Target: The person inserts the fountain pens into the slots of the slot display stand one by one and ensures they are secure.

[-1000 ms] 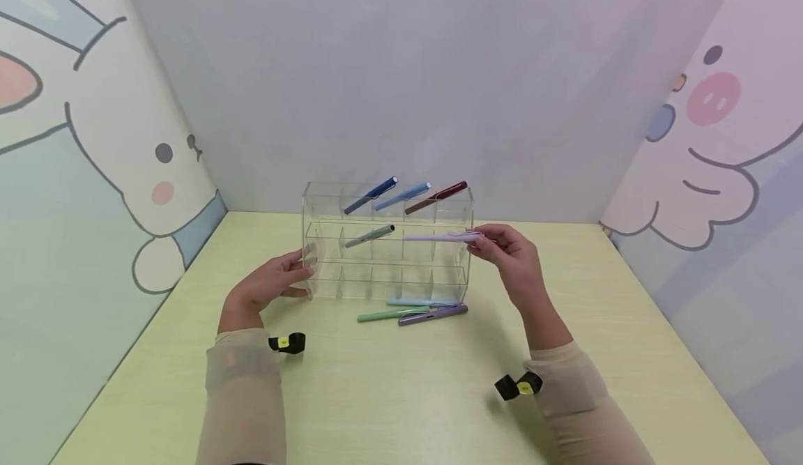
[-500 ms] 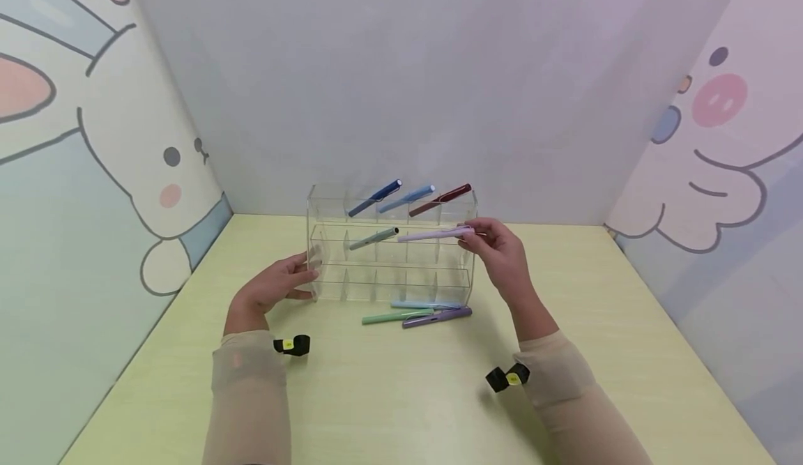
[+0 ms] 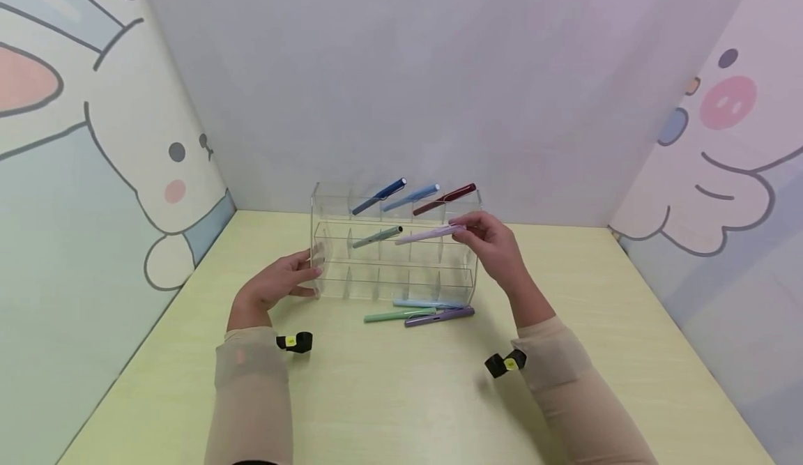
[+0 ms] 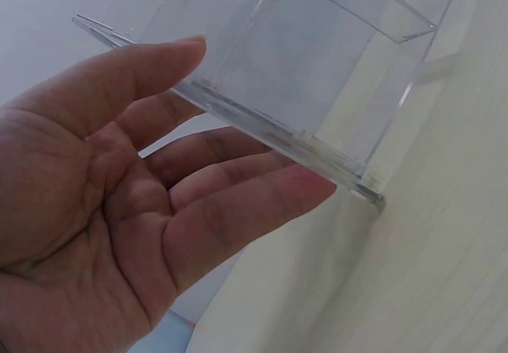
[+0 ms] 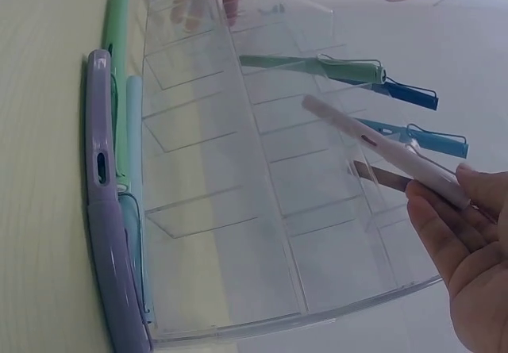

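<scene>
A clear acrylic pen rack (image 3: 393, 289) with three tiers of compartments stands on the table. My left hand (image 3: 278, 281) holds its left side; in the left wrist view the thumb (image 4: 171, 61) lies on one side of the panel and the fingers (image 4: 238, 218) on the other. My right hand (image 3: 492, 245) pinches a pale lilac pen (image 3: 423, 235) by its cap end. That pen slants over the middle tier, its far end near the compartments. A grey-green pen (image 3: 378, 237) leans in the middle tier. Dark blue (image 3: 379, 196), light blue (image 3: 410, 198) and dark red pens (image 3: 445, 199) lean in the top tier.
On the table before the rack lie a mint green pen (image 3: 399, 315), a purple pen (image 3: 439, 317) and a pale blue pen (image 3: 429, 304), close together and partly overlapping. A grey wall (image 3: 401, 88) rises behind the rack, with cartoon-printed walls at both sides.
My right hand has moved left and slightly up with the lilac pen, which has gone from nearly level to tilted, cap end higher. My left hand keeps its place on the rack.
</scene>
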Motion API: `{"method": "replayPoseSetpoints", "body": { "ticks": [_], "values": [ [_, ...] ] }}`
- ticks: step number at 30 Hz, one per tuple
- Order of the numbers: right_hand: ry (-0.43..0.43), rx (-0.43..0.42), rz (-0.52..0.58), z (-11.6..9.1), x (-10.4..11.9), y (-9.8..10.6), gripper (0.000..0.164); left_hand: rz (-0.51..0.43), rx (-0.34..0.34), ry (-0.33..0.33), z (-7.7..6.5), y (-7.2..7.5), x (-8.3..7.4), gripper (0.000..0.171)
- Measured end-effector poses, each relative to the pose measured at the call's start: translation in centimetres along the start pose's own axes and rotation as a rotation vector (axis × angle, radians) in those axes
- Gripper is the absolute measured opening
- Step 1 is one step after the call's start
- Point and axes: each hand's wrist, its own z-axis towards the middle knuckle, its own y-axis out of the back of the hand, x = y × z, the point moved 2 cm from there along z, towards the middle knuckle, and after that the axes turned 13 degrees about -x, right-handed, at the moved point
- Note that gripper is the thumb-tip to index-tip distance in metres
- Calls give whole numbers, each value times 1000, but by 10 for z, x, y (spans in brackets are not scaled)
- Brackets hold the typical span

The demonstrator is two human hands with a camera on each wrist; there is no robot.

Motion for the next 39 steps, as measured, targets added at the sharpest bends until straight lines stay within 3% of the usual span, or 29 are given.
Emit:
{"method": "replayPoseSetpoints", "body": {
  "ticks": [6,12,17,25,33,39],
  "values": [
    [36,16,-44,4,-1,-6,20,-1,2,-2,-1,-1,-1,72],
    [65,84,-178,6,-1,-15,21,-2,-4,6,-1,-1,-1,72],
    [73,131,-222,7,-2,-24,20,10,-3,1,-1,0,-1,73],
    [38,187,-209,-1,34,-36,21,6,6,-7,2,1,1,69],
    [41,193,-223,7,5,-42,21,-10,19,-24,0,-1,-3,72],
    [56,189,-204,8,-3,-44,22,3,3,-6,-1,-1,-3,71]
  ]
}}
